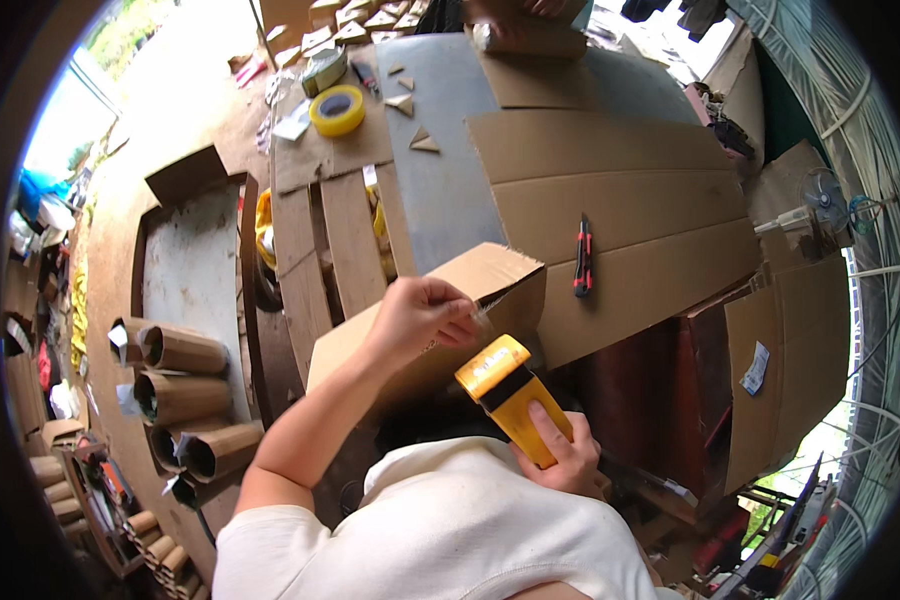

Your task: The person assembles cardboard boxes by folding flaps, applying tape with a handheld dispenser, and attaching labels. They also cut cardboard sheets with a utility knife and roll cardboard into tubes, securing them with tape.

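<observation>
My right hand (568, 455) is wrapped round a yellow oblong case (515, 400) with a black band across it; its exact kind is unclear. Just left of its top end, my left hand (430, 312) is closed, thumb and fingers pinched together. A faint translucent bit shows by those fingertips, too small to name. Beneath and behind the left hand stands a cardboard piece with a folded edge (485, 272), tilted in front of my body. Beyond both hands a red and black utility knife (583, 257) lies on a large creased cardboard sheet (660, 200).
A roll of yellowish tape (337, 110) sits at the table's far left, near small folded cardboard triangles (423, 140). On the left, several cardboard tubes (185, 396) lie beside a grey-bottomed tray (192, 265). At right are a cardboard panel (795, 350) and a small fan (823, 195).
</observation>
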Demonstrator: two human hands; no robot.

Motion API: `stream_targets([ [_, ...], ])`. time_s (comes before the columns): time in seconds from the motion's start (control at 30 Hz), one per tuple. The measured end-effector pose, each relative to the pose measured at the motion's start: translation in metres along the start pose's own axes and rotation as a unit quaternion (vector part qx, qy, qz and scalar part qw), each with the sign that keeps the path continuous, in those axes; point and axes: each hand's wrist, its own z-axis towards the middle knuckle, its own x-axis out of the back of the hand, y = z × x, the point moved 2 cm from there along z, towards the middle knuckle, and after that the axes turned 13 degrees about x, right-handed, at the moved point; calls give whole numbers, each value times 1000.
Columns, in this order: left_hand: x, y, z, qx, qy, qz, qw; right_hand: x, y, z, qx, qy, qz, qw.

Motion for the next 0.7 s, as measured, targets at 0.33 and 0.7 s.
stream_targets([
  [0.33,62,-6,9,29,60,18,998,-21,-23,-1,-27,-57,1,998],
  [0.7,76,-3,45,-112,147,211,960,-37,-32,36,-40,-77,-61,994],
])
